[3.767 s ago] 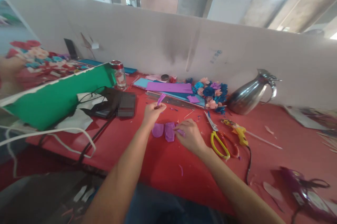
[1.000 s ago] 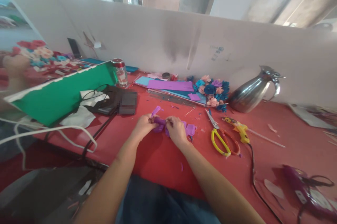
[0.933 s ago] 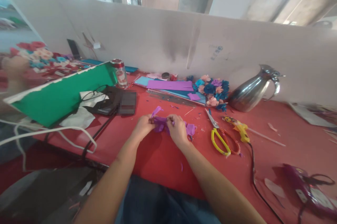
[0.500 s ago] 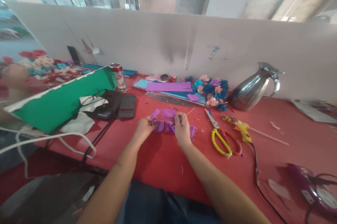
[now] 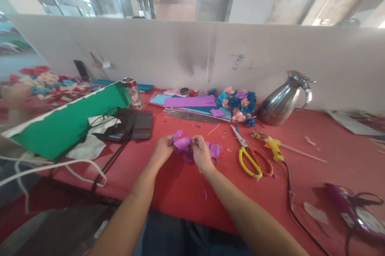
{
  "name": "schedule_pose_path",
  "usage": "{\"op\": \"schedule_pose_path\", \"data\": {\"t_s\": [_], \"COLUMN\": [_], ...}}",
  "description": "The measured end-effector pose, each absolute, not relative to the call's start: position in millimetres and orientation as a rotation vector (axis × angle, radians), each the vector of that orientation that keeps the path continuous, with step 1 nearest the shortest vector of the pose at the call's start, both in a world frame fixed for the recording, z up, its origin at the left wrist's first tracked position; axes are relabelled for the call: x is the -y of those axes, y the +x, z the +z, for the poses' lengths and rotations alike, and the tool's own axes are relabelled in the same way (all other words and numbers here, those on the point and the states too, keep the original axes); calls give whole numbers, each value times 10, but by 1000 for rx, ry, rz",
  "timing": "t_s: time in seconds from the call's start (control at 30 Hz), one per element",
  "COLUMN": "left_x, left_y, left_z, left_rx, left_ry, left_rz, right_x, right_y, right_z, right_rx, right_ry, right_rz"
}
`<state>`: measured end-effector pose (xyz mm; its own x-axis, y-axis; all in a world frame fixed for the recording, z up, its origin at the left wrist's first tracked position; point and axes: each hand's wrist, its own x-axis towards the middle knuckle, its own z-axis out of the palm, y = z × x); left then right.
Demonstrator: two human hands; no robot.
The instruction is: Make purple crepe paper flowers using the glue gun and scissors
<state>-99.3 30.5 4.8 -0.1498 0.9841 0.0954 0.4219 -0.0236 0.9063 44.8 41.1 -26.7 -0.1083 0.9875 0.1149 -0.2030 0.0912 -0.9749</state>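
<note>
Over the red table, my left hand (image 5: 164, 148) is closed on a purple paper piece that sticks up past the fingertips. My right hand (image 5: 201, 152) pinches the edge of a purple paper petal (image 5: 182, 143) stretched between both hands. Underneath and to the right lie more purple paper pieces (image 5: 214, 150), partly hidden by my right hand. Scissors (image 5: 251, 158) with yellow and red handles lie open-bladed to the right. Beside them rests a yellow glue gun (image 5: 274, 148) with a clear stick in its rear.
Paper flowers (image 5: 239, 103) and purple paper sheets (image 5: 190, 101) lie at the back. A steel jug (image 5: 279, 101) stands at the back right. To the left are a green box (image 5: 69, 123), a glass jar (image 5: 134, 95) and white cables. Another person's hand (image 5: 16, 97) is at far left.
My right hand has moved a little left, closer to my left hand. The purple petal that lay on the table is now lifted between my hands.
</note>
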Motion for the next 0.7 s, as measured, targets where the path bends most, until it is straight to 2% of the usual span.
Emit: {"op": "schedule_pose_path", "data": {"t_s": [0.13, 0.37, 0.53, 0.7], "left_x": [-237, -216, -266, -297], "left_y": [-968, -884, -871, -884], "left_z": [69, 53, -41, -108], "left_rx": [-1568, -1410, -1532, -1599], "left_ry": [1462, 1585, 1768, 1797], "left_rz": [1237, 984, 915, 924], "right_x": [-398, -396, -438, -550], "right_y": [446, 485, 528, 798], "right_z": [-281, -231, -131, 149], "right_rx": [1207, 1173, 999, 854], "right_ry": [-919, -928, -872, -794], "right_rz": [1252, 1167, 1186, 1032]}}
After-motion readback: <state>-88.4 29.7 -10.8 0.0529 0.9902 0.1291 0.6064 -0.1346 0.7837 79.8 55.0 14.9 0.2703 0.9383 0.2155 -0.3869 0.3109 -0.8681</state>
